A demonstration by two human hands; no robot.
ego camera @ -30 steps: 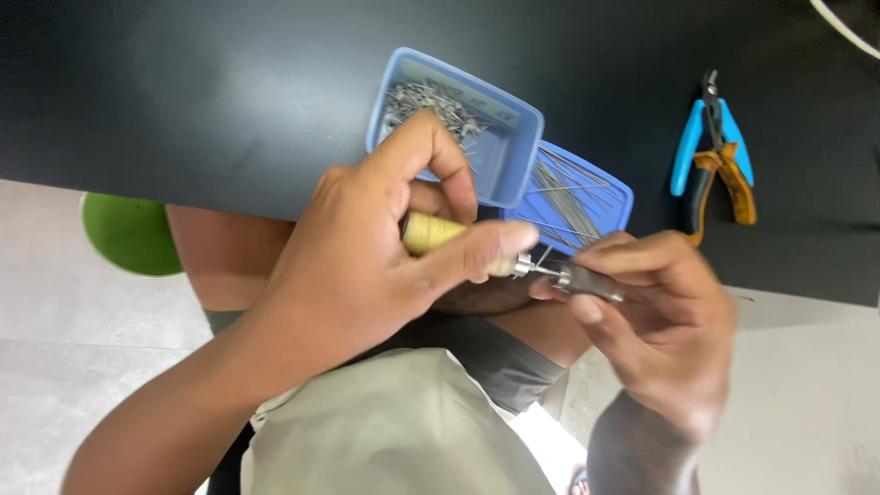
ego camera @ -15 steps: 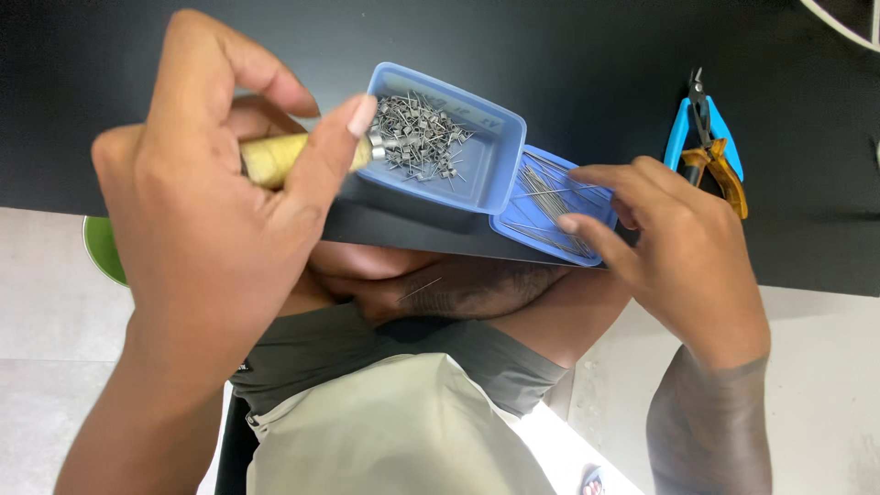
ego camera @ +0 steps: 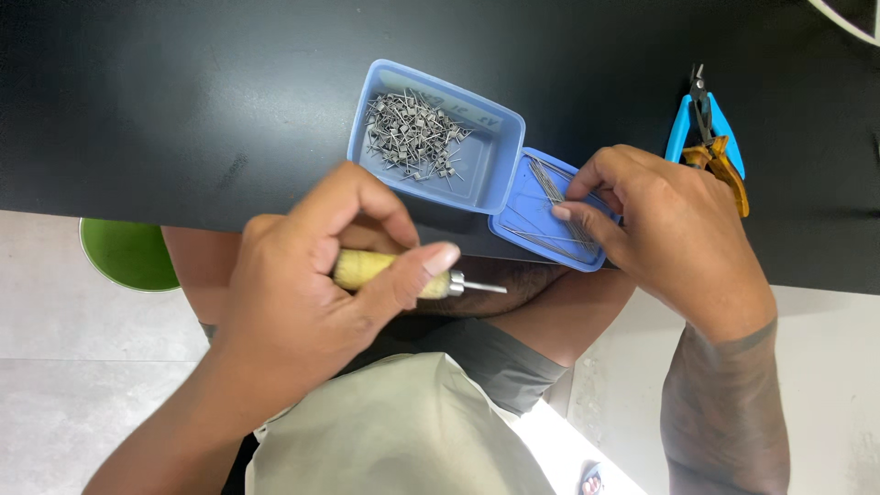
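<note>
Nearest me, my left hand [ego camera: 316, 293] has its fingers wrapped tight around a yellow-handled pin tool [ego camera: 403, 275]. Farther right, my right hand [ego camera: 665, 234] pinches straight wires [ego camera: 550, 197] in the blue lid [ego camera: 527, 234], beside the blue box [ego camera: 490, 174] of coils [ego camera: 412, 137] on the black table [ego camera: 183, 101].

left hand [ego camera: 312, 293] lowered, tool [ego camera: 403, 273] off box [ego camera: 435, 137]
</note>
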